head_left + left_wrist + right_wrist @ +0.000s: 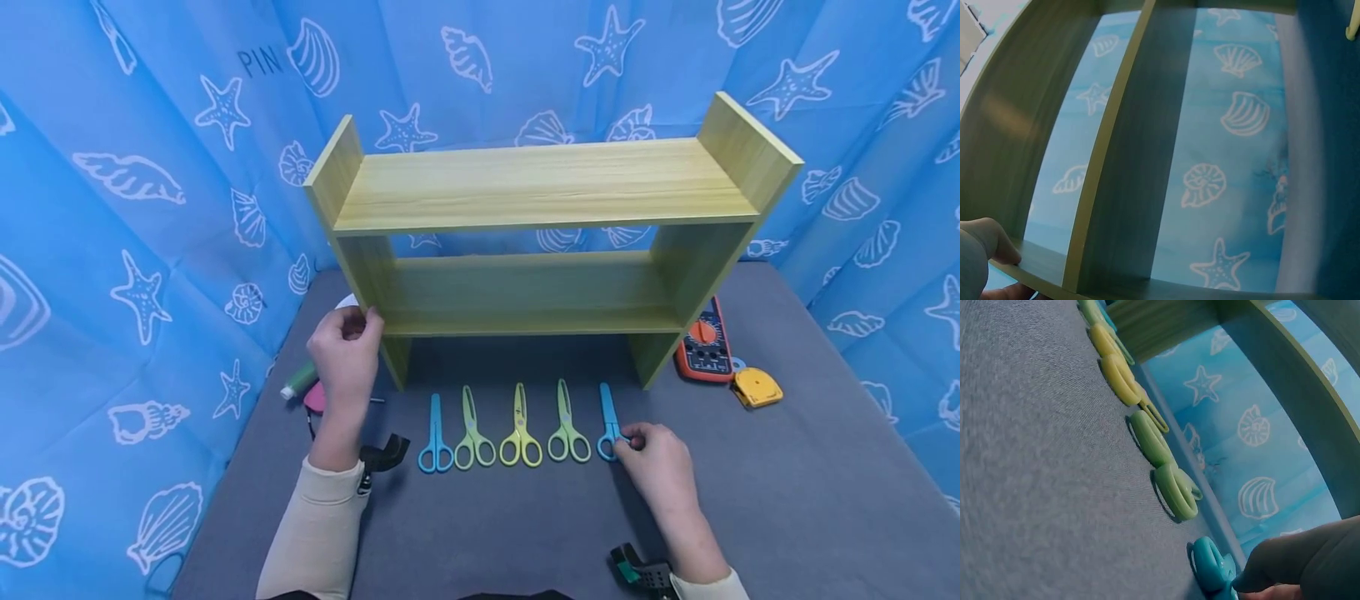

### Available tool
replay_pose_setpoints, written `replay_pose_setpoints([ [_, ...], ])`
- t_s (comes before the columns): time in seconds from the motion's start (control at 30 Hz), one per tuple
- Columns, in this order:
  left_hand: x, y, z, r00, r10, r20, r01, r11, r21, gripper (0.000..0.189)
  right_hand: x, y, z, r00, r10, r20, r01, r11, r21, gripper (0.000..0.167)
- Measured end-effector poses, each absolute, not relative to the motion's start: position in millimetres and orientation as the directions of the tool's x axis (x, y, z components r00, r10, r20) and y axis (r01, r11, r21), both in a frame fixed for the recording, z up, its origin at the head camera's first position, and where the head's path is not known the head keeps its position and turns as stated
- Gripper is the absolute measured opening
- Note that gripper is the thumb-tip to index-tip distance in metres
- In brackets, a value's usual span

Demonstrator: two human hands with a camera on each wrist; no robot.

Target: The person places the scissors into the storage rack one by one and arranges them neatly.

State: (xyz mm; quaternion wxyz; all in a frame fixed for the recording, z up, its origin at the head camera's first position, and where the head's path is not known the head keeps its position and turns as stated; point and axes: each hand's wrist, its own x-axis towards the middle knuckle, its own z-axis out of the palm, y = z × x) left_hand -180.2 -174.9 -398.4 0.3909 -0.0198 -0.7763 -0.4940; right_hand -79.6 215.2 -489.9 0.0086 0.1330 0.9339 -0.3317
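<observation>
A two-tier wooden shelf [540,185] stands on the grey table. My left hand [347,354] grips the edge of its left side panel, thumb on the inner face in the left wrist view. In front of the shelf, several scissors lie in a row, handles toward me. My right hand [663,467] pinches the handle of the rightmost blue scissors [608,407], whose right loop is partly covered by the fingers. Leftward from there lie green scissors [566,408], yellow scissors [520,417], another light-green pair [470,417] and a blue pair [435,421].
Beside the shelf's right leg lie an orange-and-black multimeter [707,354] and a yellow tape measure [757,387]. A green cylinder [302,379] and a pink object [316,398] lie by my left forearm. A blue shell-print curtain [187,292] surrounds the table.
</observation>
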Motion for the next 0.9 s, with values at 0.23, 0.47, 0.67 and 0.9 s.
replay_pose_setpoints([
  [0.23, -179.6, -174.6, -399.5, -0.685, -0.348, 0.640, 0.424, 0.524, 0.739, 0.016, -79.2, 217.2, -489.2, -0.968, 0.222, -0.114, 0.248, 0.789, -0.562, 0.016],
  [0.47, -180.0, -174.3, -399.4, -0.688, -0.345, 0.638, 0.421, 0.526, 0.739, 0.018, -74.6, 221.9, -473.9, -0.982, 0.158, -0.101, 0.187, 0.802, -0.567, 0.010],
  [0.67, -180.9, -175.3, -399.4, -0.684, -0.341, 0.645, 0.430, 0.526, 0.734, 0.018, -64.3, 225.2, -437.4, -0.979, 0.148, -0.141, 0.203, 0.770, -0.605, 0.013],
  [0.9, -182.0, -175.3, -400.0, -0.680, -0.337, 0.651, 0.431, 0.534, 0.727, 0.018, -50.9, 233.2, -396.0, -0.978, 0.171, -0.117, 0.207, 0.752, -0.626, 0.020],
])
